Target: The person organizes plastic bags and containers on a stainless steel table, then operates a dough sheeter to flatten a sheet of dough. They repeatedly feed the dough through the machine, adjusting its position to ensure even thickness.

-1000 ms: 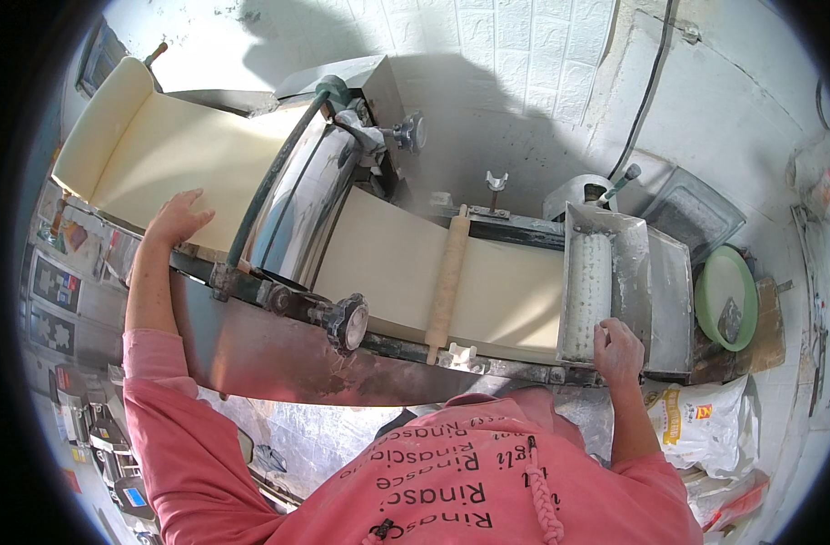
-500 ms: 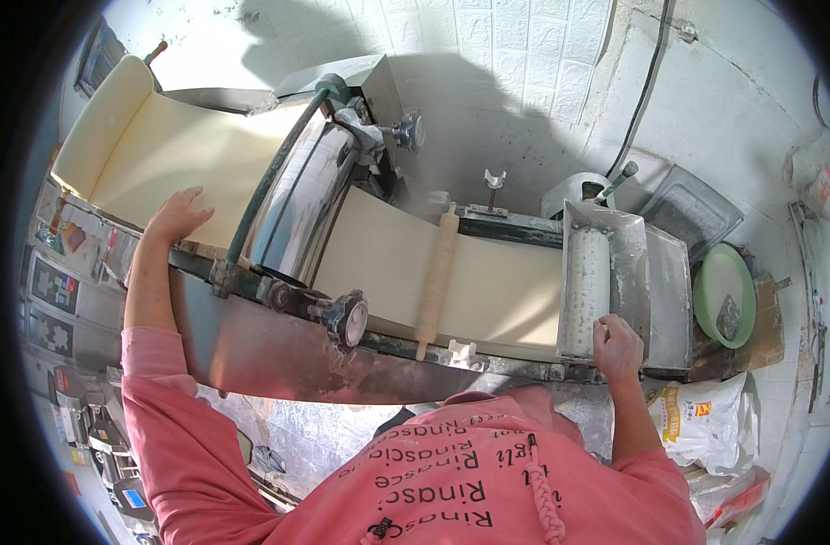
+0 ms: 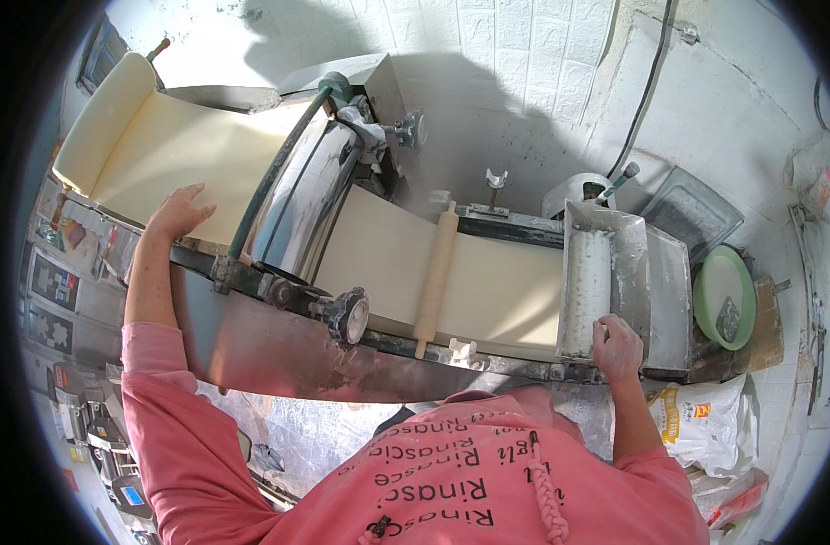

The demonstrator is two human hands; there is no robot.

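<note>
Evidently the dough sheet [image 3: 506, 277] was mid-run, as best I could judge: one stretch lay L of the steel roller [image 3: 310, 195], another R of it, w/ a thick curled roll [image 3: 110, 127] at the far L end. So some of the sheeting looked done & some left, but no. of passes or how much remained couldn't be told. Wooden rolling pin [image 3: 437, 277] lay crosswise on the R stretch, seemingly bare.

L hand [image 3: 182, 213] was at the near edge of the L stretch, fingers loosely spread, palm down, gripping nothing visible; touching vs. hovering was unclear. R hand [image 3: 617, 347] was at the near end of the metal box [image 3: 628, 263], fingers curled in; couldn't tell if they had hold of its rim or anything else.

Hidden/hard to see: dough under the roller, so whether both stretches joined was a guess; R end of the sheet, lost at the box; underside of the L hand; what the floury cylinder [image 3: 589, 291] in the box was for. Green basin [image 3: 699, 291], far R, held a dark grey item [image 3: 728, 320], ID unclear.
</note>
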